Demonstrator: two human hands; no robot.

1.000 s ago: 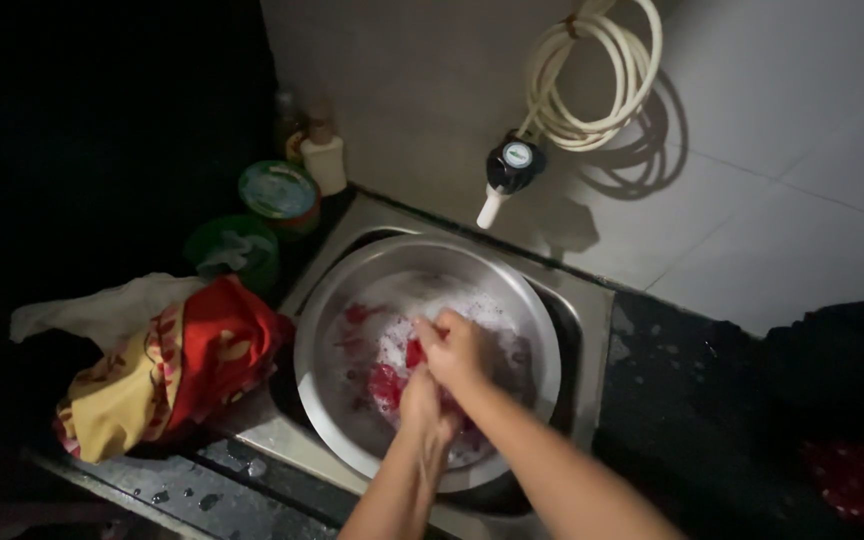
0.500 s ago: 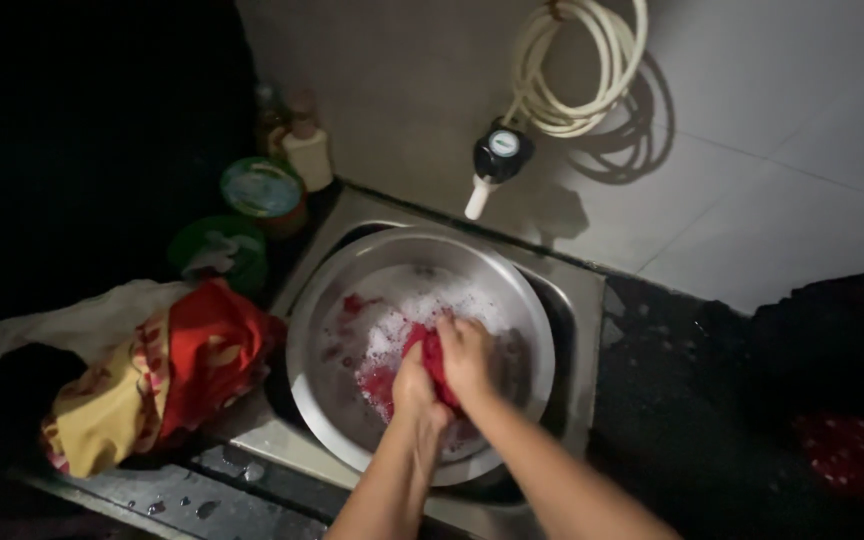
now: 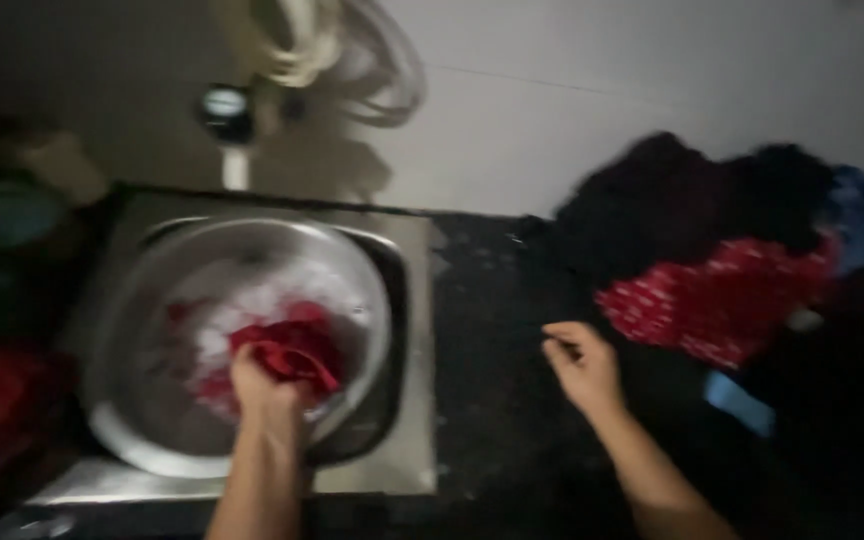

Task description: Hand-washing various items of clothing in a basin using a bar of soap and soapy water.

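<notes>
Head view (single camera, looking down; the frame is blurred by motion)

Left hand: the left hand point(image 3: 264, 385) is closed in a fist around a wad of red cloth point(image 3: 290, 352), holding it inside the basin, toward the basin's near side.

Right hand: the right hand point(image 3: 580, 362) is over the dark counter point(image 3: 497, 330), between the sink's right edge and the clothes pile; its fingers are loosely curled and it holds nothing (whether it touches the counter cannot be told).

Red cloth: wet and bunched, partly in the suds point(image 3: 252, 300), partly raised in the fist.

Basin: a round metal basin point(image 3: 127, 420) sits in the steel sink point(image 3: 414, 400), which is set into the left part of the counter; white foam and red-tinted water lie in its middle.

Clothes pile: a heap of dark garments point(image 3: 692, 190) with a red patterned cloth point(image 3: 722, 300) on top lies at the counter's right end, against the wall; a bit of blue shows at its near edge.

Back edge: a tap point(image 3: 227, 115) with a coiled pale hose point(image 3: 302, 45) hangs on the wall above the sink.

Left edge: dim shapes, one greenish and round; too dark to name.

Progress (a judgement): washing is under way. One red piece is soaped and in hand but not rinsed; the pile on the right appears dry and unwashed, so most of the work seems to remain.
</notes>
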